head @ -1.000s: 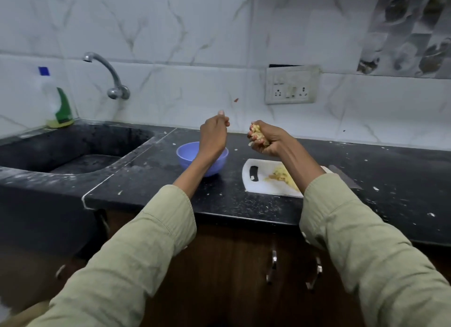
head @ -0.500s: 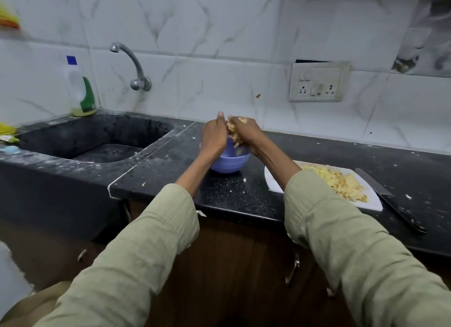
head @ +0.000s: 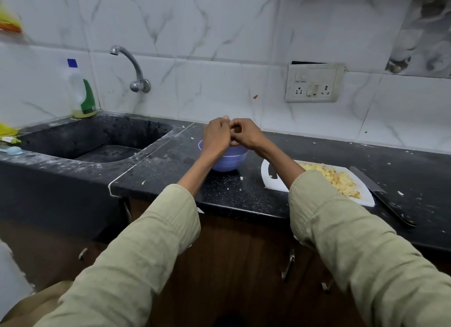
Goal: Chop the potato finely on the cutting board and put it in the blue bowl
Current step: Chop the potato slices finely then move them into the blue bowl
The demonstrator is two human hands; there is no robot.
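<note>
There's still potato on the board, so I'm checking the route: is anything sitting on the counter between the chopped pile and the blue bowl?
Nothing visible blocks it. The chopped potato lies on the cutting board, and only bare countertop with small crumbs separates the board from the blue bowl. The knife lies on the board's far side.

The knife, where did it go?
In the head view the knife lies on the black counter at the far right, just beside the right edge of the white cutting board with the chopped potato.

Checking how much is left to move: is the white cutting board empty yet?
Not empty. A pile of chopped yellow potato lies on the white plastic cutting board, right of the blue bowl.
</note>
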